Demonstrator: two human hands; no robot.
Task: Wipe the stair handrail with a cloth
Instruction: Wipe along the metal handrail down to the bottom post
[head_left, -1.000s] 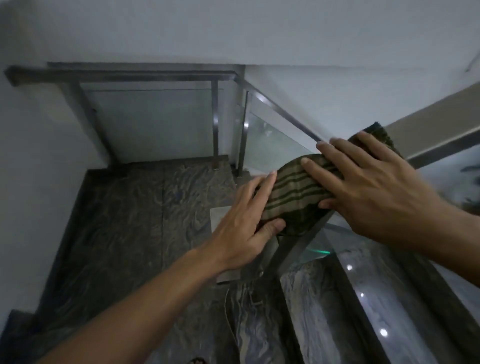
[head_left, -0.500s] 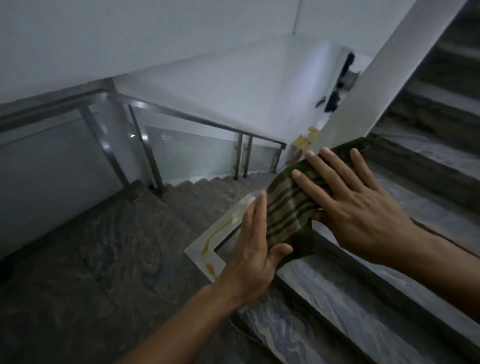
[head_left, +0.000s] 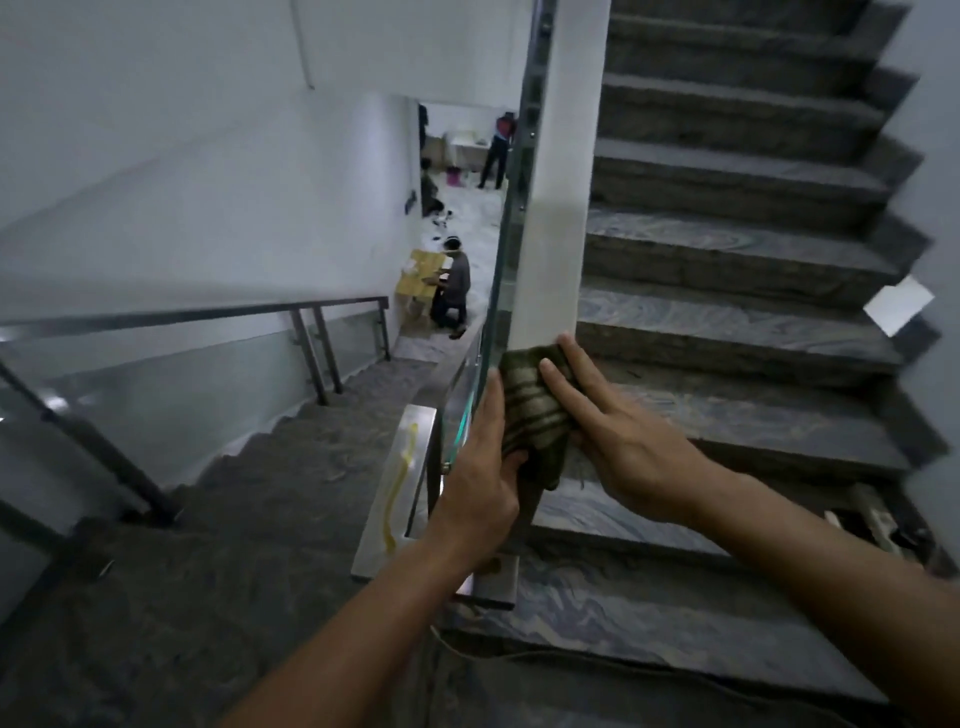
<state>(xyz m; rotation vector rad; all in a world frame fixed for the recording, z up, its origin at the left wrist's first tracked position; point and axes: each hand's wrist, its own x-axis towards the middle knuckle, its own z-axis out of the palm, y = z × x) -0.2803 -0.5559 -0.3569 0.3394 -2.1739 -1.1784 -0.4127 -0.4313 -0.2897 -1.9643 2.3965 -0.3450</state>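
A dark green striped cloth (head_left: 530, 410) is draped over the lower end of the white handrail (head_left: 558, 197), which rises steeply up the middle of the view. My left hand (head_left: 480, 483) presses the cloth from the left, thumb pinching its hanging part. On the right side, my right hand (head_left: 618, 436) lies flat on the cloth with fingers spread. The rail under the cloth is hidden. A glass panel (head_left: 498, 312) runs along the rail's left edge.
Grey stone steps (head_left: 727, 260) climb to the right. A landing (head_left: 182, 597) lies lower left, with a metal-and-glass railing (head_left: 208, 314) along a downward flight. A flat metal plate (head_left: 400, 488) with a yellow smear lies below my left hand. People are on the floor below (head_left: 452, 291).
My view has swung right and upward, from the landing corner to the rising flight. Both hands stay on the cloth, now at the foot of the steep white rail.
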